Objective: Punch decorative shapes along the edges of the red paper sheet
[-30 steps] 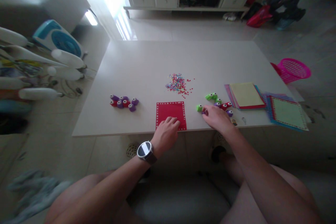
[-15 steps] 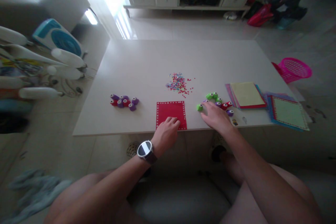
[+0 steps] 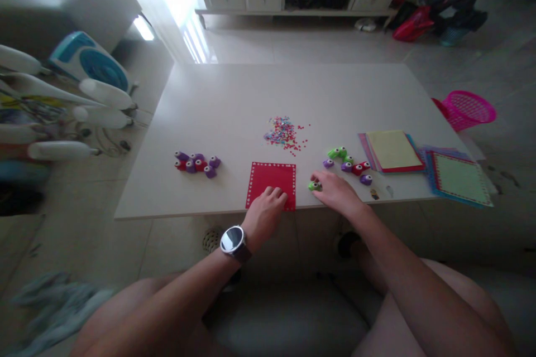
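Observation:
My left hand point(image 3: 268, 209) lies over the lower part of a red paper square point(image 3: 271, 175), its fingers resting on the sheet. Small white shapes run along the paper's border. To the right of the sheet, my right hand point(image 3: 333, 192) closes its fingertips on a small green paper punch point(image 3: 314, 185) at the table top. Part of that punch is hidden by the fingers. Just beyond this hand sit more punches: green ones point(image 3: 337, 152), purple ones point(image 3: 347, 167) and red ones point(image 3: 360, 168).
Colourful confetti point(image 3: 282, 133) lies mid-table. Purple and red punches point(image 3: 196, 163) are grouped at left. Stacked coloured paper point(image 3: 396, 150) and bordered sheets point(image 3: 460, 178) lie at right, the latter over the table point(image 3: 226, 95) edge. A pink basket point(image 3: 471, 109) stands beyond.
My right hand has moved toward me and slightly left, bringing a green punch away from the group. The red paper has tilted slightly under my left hand.

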A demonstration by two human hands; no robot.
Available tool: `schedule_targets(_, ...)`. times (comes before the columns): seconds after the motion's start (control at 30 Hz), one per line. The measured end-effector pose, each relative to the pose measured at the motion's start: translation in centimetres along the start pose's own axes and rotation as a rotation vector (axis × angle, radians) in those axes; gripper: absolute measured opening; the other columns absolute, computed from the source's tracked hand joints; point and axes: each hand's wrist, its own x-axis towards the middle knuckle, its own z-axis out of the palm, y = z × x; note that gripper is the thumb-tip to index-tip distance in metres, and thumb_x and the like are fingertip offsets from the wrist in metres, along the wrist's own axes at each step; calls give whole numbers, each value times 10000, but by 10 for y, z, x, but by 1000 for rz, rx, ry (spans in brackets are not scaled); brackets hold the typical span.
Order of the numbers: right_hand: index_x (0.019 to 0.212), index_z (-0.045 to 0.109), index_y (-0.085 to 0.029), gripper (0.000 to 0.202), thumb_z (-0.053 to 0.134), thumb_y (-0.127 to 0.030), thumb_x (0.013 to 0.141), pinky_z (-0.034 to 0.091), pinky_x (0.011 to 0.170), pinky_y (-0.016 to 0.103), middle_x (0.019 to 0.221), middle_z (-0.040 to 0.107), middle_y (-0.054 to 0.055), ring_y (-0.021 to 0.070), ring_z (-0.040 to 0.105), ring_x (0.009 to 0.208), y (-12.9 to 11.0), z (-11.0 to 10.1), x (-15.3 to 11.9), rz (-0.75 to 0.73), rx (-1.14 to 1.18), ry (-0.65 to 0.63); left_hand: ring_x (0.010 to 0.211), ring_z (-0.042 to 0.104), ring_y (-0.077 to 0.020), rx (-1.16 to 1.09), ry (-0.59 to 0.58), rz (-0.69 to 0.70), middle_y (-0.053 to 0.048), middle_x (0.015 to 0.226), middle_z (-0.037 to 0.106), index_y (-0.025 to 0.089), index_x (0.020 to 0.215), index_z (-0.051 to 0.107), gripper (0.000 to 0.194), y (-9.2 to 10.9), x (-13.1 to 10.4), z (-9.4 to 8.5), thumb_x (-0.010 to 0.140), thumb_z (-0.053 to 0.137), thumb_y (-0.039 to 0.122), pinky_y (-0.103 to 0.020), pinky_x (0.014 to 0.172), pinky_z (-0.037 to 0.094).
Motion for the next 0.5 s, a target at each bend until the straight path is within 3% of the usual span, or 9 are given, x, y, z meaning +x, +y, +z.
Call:
schedule_targets(0.23,1072,659,-182,215,620,-106,874,444,833,300,1114,745,105,229,681,1003,3,7,3,-49,-7,8,1135,544,-255,10,-12,1,-84,1214,617,200,1136,590,233,0,1,1,966,526,54,-346,828,594)
schedule_targets(0.5,982,651,-183,175,619,-105,829,429,783,277,1001,734,84,201,656,893,-3,9,3,-98,55,27,1100,514,-258,-59,-5,22,-104,1175,598,184,1051,608,155,-3,5,8,979,514,83,-383,928,559)
